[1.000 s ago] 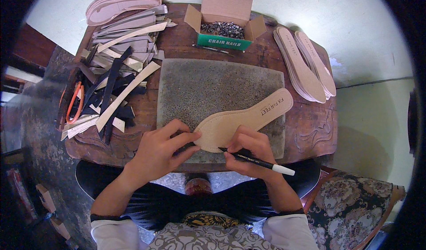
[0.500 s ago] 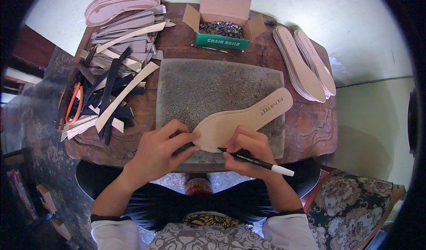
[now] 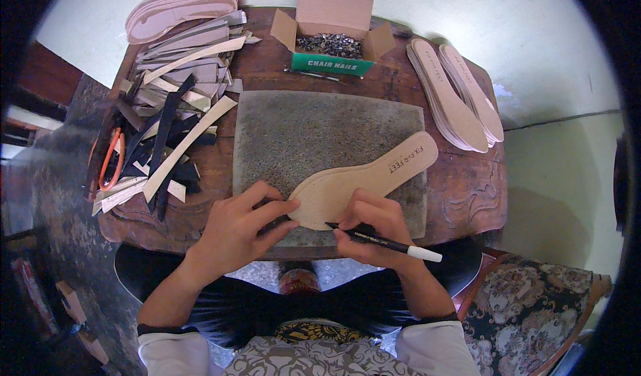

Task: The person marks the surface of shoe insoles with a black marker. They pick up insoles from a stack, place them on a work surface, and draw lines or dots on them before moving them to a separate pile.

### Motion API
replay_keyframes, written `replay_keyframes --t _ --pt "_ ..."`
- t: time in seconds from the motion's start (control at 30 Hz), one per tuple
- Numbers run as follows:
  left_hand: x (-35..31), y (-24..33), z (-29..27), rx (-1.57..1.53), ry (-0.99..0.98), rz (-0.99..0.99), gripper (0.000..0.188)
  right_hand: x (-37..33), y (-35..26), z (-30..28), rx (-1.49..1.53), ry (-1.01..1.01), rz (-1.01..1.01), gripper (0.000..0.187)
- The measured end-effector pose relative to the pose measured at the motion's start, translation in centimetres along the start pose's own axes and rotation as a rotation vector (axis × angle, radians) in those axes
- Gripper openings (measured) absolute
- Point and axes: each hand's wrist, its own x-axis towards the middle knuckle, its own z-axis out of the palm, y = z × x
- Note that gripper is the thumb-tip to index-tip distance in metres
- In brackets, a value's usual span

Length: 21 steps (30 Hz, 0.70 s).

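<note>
A tan shoe insole (image 3: 364, 176) lies slantwise on a rough grey mat (image 3: 287, 132), its wide toe end toward me. My left hand (image 3: 250, 222) pinches the insole's toe edge between thumb and fingers. Gripped in my right hand (image 3: 374, 229) is a black pen (image 3: 384, 241) with a white end, its tip at the insole's near edge. The side of my right hand rests against that edge too. Part of the insole is hidden beneath my right fingers.
Strips of offcuts (image 3: 180, 122) pile up at left beside orange-handled scissors or pliers (image 3: 112, 159). An open green box of nails (image 3: 332, 62) stands at the back. Stacked insoles lie at right (image 3: 451, 102) and far left (image 3: 183, 12). All sit on a carved wooden table (image 3: 461, 196).
The whole view has shifted very slightly. Both hands, the pen and the insole keep nearly the same places.
</note>
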Motion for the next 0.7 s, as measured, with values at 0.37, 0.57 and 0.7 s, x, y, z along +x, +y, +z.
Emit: replay_keyframes --t 0.37,0.57,0.7 --pt "-0.1 0.0 0.0 0.024 -0.013 -0.012 0.033 -0.1 0.5 -1.1 -0.030 0.009 0.027 0.022" --pt "-0.1 0.0 0.0 0.016 -0.011 -0.012 0.033 -0.1 0.7 -1.2 -0.016 -0.032 0.002 0.021" --pt "0.0 0.1 0.0 0.011 -0.014 -0.018 0.032 -0.1 0.6 -1.2 -0.008 -0.033 0.017 0.021"
